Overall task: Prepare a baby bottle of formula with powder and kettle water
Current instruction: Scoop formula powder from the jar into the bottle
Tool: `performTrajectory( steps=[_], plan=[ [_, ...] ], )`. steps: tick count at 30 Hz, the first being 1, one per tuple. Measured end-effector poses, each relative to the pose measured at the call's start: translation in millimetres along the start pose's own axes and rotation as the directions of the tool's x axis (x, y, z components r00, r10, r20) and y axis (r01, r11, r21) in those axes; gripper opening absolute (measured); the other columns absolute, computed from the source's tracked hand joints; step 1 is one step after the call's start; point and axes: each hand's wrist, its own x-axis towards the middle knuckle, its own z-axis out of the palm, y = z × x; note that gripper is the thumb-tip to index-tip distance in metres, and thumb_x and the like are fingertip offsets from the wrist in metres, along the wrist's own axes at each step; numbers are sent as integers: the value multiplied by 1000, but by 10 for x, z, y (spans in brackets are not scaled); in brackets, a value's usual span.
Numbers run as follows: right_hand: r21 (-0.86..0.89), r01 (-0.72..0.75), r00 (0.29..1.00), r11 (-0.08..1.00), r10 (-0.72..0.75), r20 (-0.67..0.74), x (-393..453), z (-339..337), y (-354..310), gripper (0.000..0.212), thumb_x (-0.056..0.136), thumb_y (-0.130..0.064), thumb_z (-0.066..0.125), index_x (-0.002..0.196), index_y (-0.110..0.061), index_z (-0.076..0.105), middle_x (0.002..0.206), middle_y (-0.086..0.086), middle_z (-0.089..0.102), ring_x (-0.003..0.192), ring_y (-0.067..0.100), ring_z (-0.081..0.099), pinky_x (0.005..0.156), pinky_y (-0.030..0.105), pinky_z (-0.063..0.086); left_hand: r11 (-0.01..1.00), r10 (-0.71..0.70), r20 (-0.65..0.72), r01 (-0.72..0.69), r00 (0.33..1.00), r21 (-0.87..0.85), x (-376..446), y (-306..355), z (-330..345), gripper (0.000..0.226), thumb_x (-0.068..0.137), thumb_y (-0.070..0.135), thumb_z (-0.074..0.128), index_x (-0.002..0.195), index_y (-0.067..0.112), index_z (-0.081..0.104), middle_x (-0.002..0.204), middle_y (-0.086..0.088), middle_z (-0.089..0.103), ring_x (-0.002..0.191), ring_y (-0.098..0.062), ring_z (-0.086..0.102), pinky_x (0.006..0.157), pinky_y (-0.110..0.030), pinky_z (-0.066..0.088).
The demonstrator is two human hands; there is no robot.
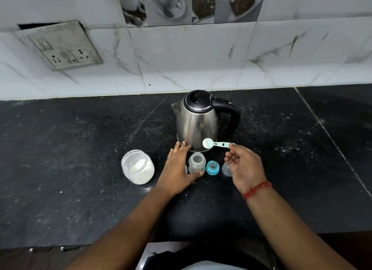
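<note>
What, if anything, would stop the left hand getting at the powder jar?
Likely nothing, so yes. The left hand lies open, thumb against the bottle, and the open jar stands just to its left with only bare counter between.

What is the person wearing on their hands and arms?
The left hand and right hand are bare, with no gloves or sleeves in view. A red thread band is wound round the right wrist; the left wrist wears nothing.

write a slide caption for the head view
Right hand holds a scoop above an open baby bottle touched by the left hand, kettle behind, powder jar nearby.
</note>
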Motion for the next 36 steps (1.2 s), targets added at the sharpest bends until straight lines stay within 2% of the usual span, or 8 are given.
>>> performTrajectory(
  steps=[3, 5, 11, 15, 23, 27, 32, 36],
  plan=[
    [-2, 10, 1000, 1000, -10, -5, -13, -13, -20, 12, 95, 0, 62, 86, -5, 68, 69, 4, 58, 65, 12, 58, 59, 23, 51, 1000, 2, -84, 0, 996, 23, -5, 32, 30, 88, 79, 49, 83, 150, 19, 41, 158, 0, 43, 152, -19, 28, 129, -46, 17],
    [0, 12, 1000, 1000, -12, -7, -27, -17, -26, 12, 95, 0, 61, 86, -5, 68, 69, 4, 58, 65, 12, 57, 59, 23, 51, 1000, 10, -98, -9, 995, 10, -5, 11, 73, 80, 74, 53, 82, 141, 23, 49, 140, 7, 54, 134, -13, 45, 119, -45, 34],
    [-16, 28, 1000, 999, -28, 1, -64, -32, -28, 11, 94, 0, 61, 87, -4, 69, 69, 4, 58, 66, 13, 57, 58, 23, 51, 989, -15, -26, 11, 1000, -146, -16, 91, 116, 46, 83, 32, 83, 123, 32, 60, 117, 17, 62, 110, 10, 53, 90, -8, 38],
    [-28, 39, 999, 999, -39, 18, -97, -38, -46, 11, 95, 0, 61, 88, -4, 69, 71, 4, 59, 68, 13, 57, 61, 24, 51, 969, -34, -41, 23, 999, -244, -37, 124, 54, 43, 82, 38, 80, 120, 41, 59, 113, 22, 69, 108, 1, 63, 95, -24, 50],
    [-6, 77, 991, 997, -76, 108, -203, 60, -183, 12, 95, 1, 61, 88, -4, 69, 70, 3, 62, 67, 12, 59, 62, 23, 53, 971, 76, -160, -110, 984, -213, -75, 214, -142, 52, 85, 30, 82, 131, 31, 59, 122, 10, 55, 118, 5, 52, 98, -5, 34],
    [-83, 183, 969, 980, -165, 186, -286, 122, -190, 13, 95, 0, 61, 87, -5, 69, 73, 4, 60, 67, 10, 58, 62, 24, 51, 965, 71, -201, -118, 977, -234, -73, 255, -221, 54, 86, 26, 83, 134, 28, 60, 120, 6, 49, 118, 8, 48, 100, -3, 31],
    [-349, 430, 896, 833, -346, 278, -360, 171, -144, 8, 94, -10, 66, 89, -8, 73, 82, 7, 66, 64, 10, 61, 67, 27, 52, 967, 70, -250, -127, 966, -219, -70, 282, -302, 55, 86, 28, 82, 135, 28, 59, 121, 5, 49, 120, 3, 49, 104, -8, 34],
    [-414, 596, 802, 688, -482, 353, -422, 238, -133, 13, 94, -9, 67, 84, -17, 70, 99, 8, 64, 67, 11, 63, 63, 19, 52, 967, 65, -257, -125, 964, -224, -97, 301, -356, 57, 86, 26, 83, 137, 24, 59, 121, 5, 49, 119, 2, 50, 104, -8, 34]
  ],
)
